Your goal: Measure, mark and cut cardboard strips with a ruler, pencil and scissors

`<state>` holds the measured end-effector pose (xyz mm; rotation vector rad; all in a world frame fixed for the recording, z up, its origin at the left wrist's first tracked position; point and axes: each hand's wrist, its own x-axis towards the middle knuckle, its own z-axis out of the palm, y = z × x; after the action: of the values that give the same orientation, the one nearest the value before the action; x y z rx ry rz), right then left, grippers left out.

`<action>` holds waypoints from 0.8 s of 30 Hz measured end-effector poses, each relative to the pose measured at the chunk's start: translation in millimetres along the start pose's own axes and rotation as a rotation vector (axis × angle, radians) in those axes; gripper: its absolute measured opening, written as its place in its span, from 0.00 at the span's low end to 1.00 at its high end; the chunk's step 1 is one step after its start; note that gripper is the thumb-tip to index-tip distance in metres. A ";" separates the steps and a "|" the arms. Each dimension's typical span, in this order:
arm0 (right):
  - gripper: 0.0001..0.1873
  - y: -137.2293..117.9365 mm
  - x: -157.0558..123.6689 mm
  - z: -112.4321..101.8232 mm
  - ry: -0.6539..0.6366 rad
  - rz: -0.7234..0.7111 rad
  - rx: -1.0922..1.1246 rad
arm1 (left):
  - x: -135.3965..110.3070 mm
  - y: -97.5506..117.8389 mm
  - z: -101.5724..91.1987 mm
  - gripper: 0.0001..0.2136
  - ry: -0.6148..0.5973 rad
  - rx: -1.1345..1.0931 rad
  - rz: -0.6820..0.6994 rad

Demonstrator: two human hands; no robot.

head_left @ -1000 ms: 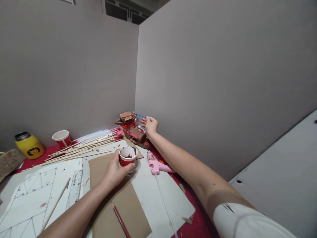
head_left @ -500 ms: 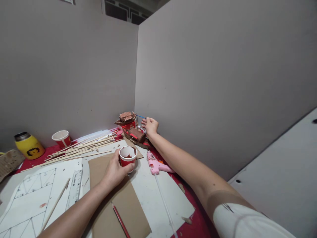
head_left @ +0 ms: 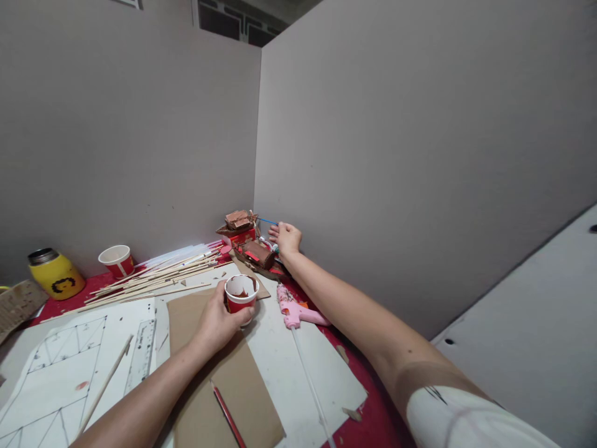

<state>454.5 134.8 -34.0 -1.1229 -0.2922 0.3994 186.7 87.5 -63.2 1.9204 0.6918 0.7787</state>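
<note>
My left hand [head_left: 224, 316] is wrapped round a red and white paper cup [head_left: 241, 303] with brown paint smeared inside its rim. Farther off, by the corner of the panels, my right hand [head_left: 286, 238] pinches a thin blue-handled stick that looks like a paintbrush [head_left: 267, 221]. Its far end meets the end of a small brown model ship [head_left: 237, 220]; I cannot tell whether they touch. That model rests on a red box [head_left: 242, 237]. In front of it lies a second brown model [head_left: 256, 254] with red patches.
A pink glue gun [head_left: 291, 309] lies under my right forearm. Thin wooden sticks [head_left: 158, 276], a ruler [head_left: 141, 354], a pencil [head_left: 227, 414] and cardboard [head_left: 252, 379] cover the table. Another paper cup [head_left: 116, 260] and a yellow bottle [head_left: 56, 275] stand left. Grey panels [head_left: 396, 155] close off the back.
My right hand has shifted slightly to the right with the blue stick, away from the model ship. My left hand and the cup have stayed in place.
</note>
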 end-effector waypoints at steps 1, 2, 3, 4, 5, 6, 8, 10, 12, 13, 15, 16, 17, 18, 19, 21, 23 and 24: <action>0.16 -3.3 -2.3 -2.6 -0.004 -0.018 -0.004 | 0.1 0.2 -0.2 0.21 0.005 0.000 0.001; 0.15 -7.8 -5.0 -5.6 -0.012 -0.042 -0.008 | 0.4 0.2 -0.6 0.21 0.013 0.000 0.003; 0.15 -13.5 -8.1 -9.0 -0.023 -0.073 -0.011 | 0.9 0.0 -1.0 0.22 0.024 0.000 0.004; 0.14 -20.1 -12.1 -12.7 -0.042 -0.109 -0.014 | 1.7 -0.6 -1.5 0.22 0.038 0.000 0.006; 0.13 -27.5 -17.1 -16.8 -0.068 -0.149 -0.018 | 2.6 -1.5 -2.1 0.23 0.056 0.000 0.007; 0.12 -35.3 -23.2 -21.3 -0.102 -0.191 -0.026 | 3.8 -2.7 -2.8 0.23 0.075 0.000 0.009; 0.13 -51.2 -39.3 -31.1 -0.197 -0.275 -0.056 | 6.4 -6.0 -4.3 0.24 0.118 0.006 0.014; 0.17 -65.6 -59.4 -41.3 -0.317 -0.354 -0.110 | 8.9 -10.2 -5.8 0.26 0.159 0.023 0.023; 0.18 -77.3 -80.8 -50.3 -0.462 -0.419 -0.196 | 10.7 -14.2 -7.1 0.27 0.191 0.047 0.036; 0.19 -81.9 -90.9 -54.0 -0.539 -0.445 -0.250 | 11.3 -15.7 -7.6 0.28 0.202 0.061 0.043; 0.20 -88.2 -108.3 -58.7 -0.686 -0.490 -0.363 | 11.6 -17.4 -8.0 0.28 0.218 0.087 0.056; 0.19 -90.0 -115.2 -59.7 -0.752 -0.513 -0.419 | 11.3 -17.3 -8.0 0.29 0.222 0.097 0.063; 0.19 -91.0 -120.8 -59.8 -0.810 -0.538 -0.473 | 10.8 -16.8 -7.9 0.29 0.225 0.105 0.072; 0.18 -91.1 -125.1 -59.3 -0.861 -0.566 -0.525 | 10.2 -15.9 -7.6 0.29 0.226 0.112 0.083; 0.17 -90.5 -128.1 -58.1 -0.903 -0.597 -0.572 | 9.4 -14.8 -7.3 0.29 0.226 0.119 0.095; 0.16 -87.5 -131.4 -54.9 -0.966 -0.660 -0.656 | 8.0 -12.9 -6.6 0.28 0.224 0.135 0.122; 0.14 -83.2 -132.1 -51.9 -1.008 -0.715 -0.724 | 7.1 -12.0 -6.2 0.27 0.224 0.155 0.148; 0.14 -81.1 -131.9 -50.8 -1.022 -0.738 -0.753 | 7.0 -11.9 -6.2 0.26 0.225 0.165 0.160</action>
<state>371.3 3.8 15.8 -1.3464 -1.8131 0.1560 184.8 100.9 -69.9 2.0757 0.7644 1.0794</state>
